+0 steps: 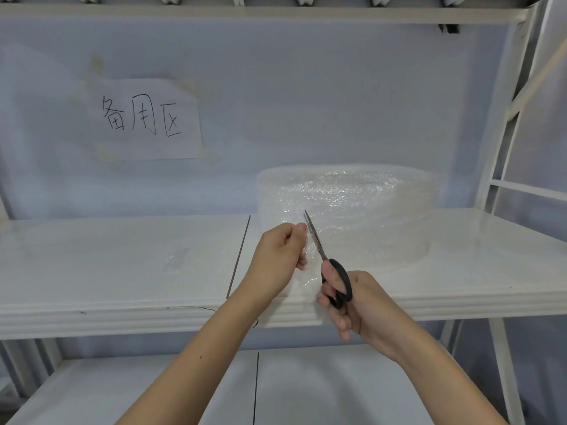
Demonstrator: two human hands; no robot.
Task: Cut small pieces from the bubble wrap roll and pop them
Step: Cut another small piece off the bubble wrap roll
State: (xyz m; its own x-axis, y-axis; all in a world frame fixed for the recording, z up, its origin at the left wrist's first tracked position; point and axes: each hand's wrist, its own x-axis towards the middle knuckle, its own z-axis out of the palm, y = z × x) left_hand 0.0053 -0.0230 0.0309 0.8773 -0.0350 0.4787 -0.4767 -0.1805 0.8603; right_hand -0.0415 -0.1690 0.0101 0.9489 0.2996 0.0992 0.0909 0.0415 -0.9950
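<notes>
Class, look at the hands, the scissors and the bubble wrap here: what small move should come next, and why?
Probably another snip forward. The right hand holds the scissors with blades nearly shut alongside the loose wrap end, which the left hand pinches taut in front of the roll. No piece looks fully separated yet.

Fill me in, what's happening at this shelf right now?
A person is cutting bubble wrap. The left hand pinches the loose end of the sheet pulled off the bubble wrap roll, which stands on the white shelf. The right hand holds black-handled scissors, blades nearly closed and pointing up along the sheet beside the left-hand fingers. A small clear scrap, probably wrap, lies on the shelf to the left.
</notes>
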